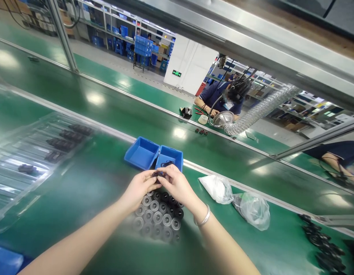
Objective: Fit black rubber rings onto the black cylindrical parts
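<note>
My left hand [139,188] and my right hand [179,186] meet over the bench, fingers closed around a small bunch of thin black rings [158,174]. Fingers partly cover the bunch, so its exact number cannot be seen. Just beyond them stands a blue bin [179,154] with more thin black loops [167,164] in it. A second blue bin [141,151] adjoins it on the left. Below my hands, round cup-like parts [157,217] stand in close rows, some clear or grey and some black. The nearest rows are blurred.
A clear ribbed tray [47,173] with dark parts lies left. Two plastic bags [219,189] sit right of my hands, black parts [320,240] farther right. A metal rail [128,98] crosses behind. Across it, a person [222,97] works beside a duct hose [262,109].
</note>
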A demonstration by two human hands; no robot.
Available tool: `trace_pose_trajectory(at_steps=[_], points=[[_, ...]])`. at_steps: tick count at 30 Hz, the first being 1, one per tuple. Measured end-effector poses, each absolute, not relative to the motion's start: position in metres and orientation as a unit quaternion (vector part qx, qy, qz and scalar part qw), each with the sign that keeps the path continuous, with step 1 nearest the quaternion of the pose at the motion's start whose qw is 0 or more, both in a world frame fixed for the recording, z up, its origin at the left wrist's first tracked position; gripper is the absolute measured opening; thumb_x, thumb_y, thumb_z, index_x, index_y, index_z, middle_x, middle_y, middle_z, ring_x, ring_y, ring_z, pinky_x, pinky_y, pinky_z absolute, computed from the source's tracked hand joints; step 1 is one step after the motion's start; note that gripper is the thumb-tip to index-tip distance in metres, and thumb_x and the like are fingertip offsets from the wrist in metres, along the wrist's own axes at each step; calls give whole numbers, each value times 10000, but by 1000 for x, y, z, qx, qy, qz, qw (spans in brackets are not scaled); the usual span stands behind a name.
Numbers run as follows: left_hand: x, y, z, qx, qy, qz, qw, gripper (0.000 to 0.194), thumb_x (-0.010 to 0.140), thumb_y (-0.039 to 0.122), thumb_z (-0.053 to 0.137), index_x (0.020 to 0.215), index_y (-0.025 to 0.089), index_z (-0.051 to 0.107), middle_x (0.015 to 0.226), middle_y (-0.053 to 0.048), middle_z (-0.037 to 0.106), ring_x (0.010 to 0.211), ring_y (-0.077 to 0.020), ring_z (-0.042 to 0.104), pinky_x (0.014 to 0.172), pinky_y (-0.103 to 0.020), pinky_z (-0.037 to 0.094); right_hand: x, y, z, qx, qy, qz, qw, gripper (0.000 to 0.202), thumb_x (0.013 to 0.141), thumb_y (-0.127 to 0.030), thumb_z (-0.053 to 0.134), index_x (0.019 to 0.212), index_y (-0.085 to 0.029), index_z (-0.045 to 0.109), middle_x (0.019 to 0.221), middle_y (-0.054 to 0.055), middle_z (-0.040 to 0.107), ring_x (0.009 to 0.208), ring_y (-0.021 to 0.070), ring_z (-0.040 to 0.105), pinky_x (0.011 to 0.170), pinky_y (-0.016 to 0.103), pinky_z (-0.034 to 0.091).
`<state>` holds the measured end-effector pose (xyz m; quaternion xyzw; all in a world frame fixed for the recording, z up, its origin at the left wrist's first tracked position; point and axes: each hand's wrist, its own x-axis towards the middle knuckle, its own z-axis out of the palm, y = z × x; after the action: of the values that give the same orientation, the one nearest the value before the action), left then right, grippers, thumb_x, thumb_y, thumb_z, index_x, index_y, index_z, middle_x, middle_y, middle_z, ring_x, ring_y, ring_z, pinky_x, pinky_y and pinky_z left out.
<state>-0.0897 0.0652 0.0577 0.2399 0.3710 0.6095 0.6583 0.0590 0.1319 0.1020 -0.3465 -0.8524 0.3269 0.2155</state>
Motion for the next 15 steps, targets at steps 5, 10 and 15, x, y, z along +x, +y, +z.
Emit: trace_pose_trajectory(at_steps=[5,10,15], points=[[-93,64,58,226,380,610,658,227,794,248,724,991,139,692,1040,-87,715,1001,-229,677,968,-421,537,64,133,90,-386,-788,419,235,244,883,-299,611,1106,-210,653,893,35,600,730,142,589,689,283,529],[-95,63,61,227,386,596,667,227,793,233,715,997,138,696,1056,-97,717,993,-239,688,978,-432,533,62,126,84,-400,-723,496,266,216,848,-357,656,1012,-216,662,771,6,632,667,141,597,609,261,513],[-100,61,60,237,397,584,667,259,786,215,692,1032,137,689,1037,-100,727,970,-250,708,981,-451,526,61,124,89,-427,-679,520,295,185,829,-379,671,900,-208,663,725,8,650,579,137,594,517,249,477]])
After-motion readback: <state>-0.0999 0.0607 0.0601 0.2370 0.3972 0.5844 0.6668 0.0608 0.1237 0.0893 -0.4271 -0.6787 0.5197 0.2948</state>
